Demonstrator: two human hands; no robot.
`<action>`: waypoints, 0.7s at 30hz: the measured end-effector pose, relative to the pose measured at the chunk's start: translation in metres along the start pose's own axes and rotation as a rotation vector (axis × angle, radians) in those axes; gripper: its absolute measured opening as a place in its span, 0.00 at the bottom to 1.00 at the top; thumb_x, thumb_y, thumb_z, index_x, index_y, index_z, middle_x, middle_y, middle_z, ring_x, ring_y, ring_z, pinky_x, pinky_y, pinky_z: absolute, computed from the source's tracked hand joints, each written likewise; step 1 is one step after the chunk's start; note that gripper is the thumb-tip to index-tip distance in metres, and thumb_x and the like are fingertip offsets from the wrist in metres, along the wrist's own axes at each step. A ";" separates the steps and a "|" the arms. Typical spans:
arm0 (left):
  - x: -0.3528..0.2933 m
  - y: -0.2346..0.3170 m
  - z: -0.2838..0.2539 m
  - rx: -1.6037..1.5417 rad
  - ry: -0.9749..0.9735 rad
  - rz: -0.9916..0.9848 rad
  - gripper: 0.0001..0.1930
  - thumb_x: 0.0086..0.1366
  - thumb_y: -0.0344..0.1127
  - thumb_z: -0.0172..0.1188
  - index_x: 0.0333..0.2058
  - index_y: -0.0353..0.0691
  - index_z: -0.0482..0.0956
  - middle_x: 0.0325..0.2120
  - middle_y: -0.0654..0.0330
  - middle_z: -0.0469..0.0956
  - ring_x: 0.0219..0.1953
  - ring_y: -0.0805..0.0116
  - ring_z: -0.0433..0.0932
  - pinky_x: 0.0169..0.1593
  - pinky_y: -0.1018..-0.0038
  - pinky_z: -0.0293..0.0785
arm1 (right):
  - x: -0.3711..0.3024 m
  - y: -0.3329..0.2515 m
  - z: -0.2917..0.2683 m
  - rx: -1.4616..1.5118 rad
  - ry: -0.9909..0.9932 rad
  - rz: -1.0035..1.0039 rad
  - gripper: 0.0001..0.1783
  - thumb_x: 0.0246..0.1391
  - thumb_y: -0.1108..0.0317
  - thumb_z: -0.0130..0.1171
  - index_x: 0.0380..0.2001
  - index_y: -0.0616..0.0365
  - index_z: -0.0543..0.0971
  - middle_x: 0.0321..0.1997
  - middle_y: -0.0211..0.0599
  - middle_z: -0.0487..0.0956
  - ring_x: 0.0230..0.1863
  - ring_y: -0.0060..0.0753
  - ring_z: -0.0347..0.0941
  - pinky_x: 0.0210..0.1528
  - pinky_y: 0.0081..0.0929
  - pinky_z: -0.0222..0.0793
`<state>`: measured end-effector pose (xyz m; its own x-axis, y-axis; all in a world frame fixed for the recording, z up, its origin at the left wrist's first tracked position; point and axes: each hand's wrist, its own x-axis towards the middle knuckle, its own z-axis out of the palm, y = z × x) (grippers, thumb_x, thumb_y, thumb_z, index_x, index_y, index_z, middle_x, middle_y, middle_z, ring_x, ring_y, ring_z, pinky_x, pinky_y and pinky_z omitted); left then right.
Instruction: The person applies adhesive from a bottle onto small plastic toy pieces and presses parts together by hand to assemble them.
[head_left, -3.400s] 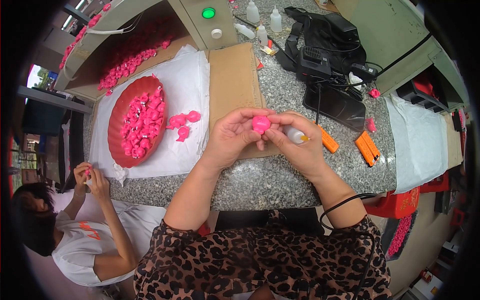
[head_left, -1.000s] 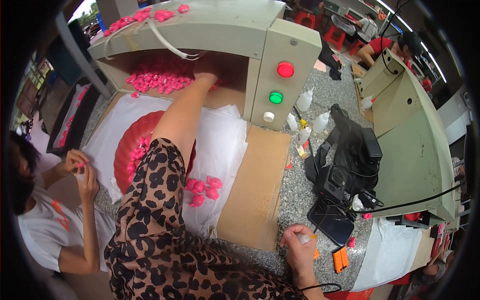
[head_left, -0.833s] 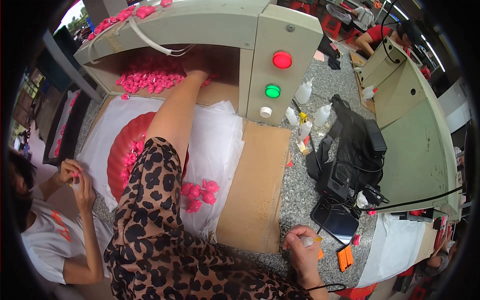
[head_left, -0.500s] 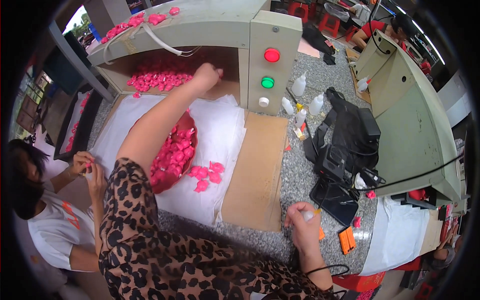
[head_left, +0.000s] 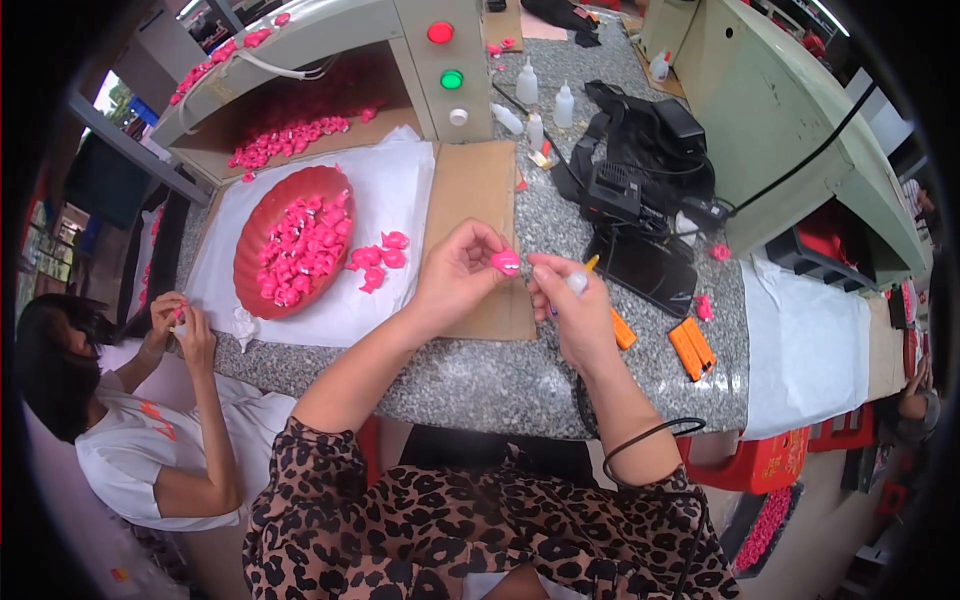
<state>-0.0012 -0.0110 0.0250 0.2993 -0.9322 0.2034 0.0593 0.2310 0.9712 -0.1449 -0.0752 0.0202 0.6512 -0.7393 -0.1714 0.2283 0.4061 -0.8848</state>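
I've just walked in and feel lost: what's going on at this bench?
The person's left hand pinches a small pink piece, while the right hand holds a small whitish bottle. Many pink pieces fill a red bowl, and a few loose ones lie beside it on a white sheet. Others sit in the open grey housing. At the left, a co-worker has both hands together around something small.

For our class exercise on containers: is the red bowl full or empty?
Partly full: pink pieces cover much of the bowl, but bare red shows toward its far end.
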 end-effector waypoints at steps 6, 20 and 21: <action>-0.011 -0.017 0.004 0.170 0.033 0.143 0.08 0.48 0.18 0.51 0.28 0.35 0.66 0.27 0.62 0.69 0.33 0.75 0.70 0.38 0.79 0.67 | -0.001 0.003 -0.001 0.037 -0.102 0.005 0.13 0.46 0.67 0.56 0.33 0.64 0.72 0.23 0.27 0.72 0.21 0.13 0.63 0.20 0.11 0.59; -0.017 -0.017 0.002 0.399 -0.031 0.176 0.17 0.50 0.22 0.52 0.42 0.36 0.70 0.30 0.59 0.72 0.29 0.76 0.71 0.32 0.82 0.68 | 0.004 0.005 -0.007 0.083 -0.146 0.122 0.09 0.45 0.66 0.56 0.28 0.60 0.73 0.20 0.26 0.71 0.20 0.15 0.64 0.19 0.13 0.60; -0.018 -0.016 0.001 0.495 -0.018 0.156 0.16 0.52 0.24 0.53 0.43 0.37 0.70 0.29 0.61 0.73 0.27 0.77 0.70 0.30 0.84 0.68 | 0.005 0.006 -0.006 0.082 -0.127 0.109 0.09 0.45 0.66 0.56 0.27 0.60 0.73 0.20 0.26 0.71 0.20 0.15 0.64 0.19 0.13 0.60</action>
<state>-0.0089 0.0017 0.0056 0.2521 -0.9029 0.3482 -0.4432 0.2122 0.8709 -0.1453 -0.0797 0.0116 0.7605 -0.6167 -0.2035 0.2060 0.5262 -0.8251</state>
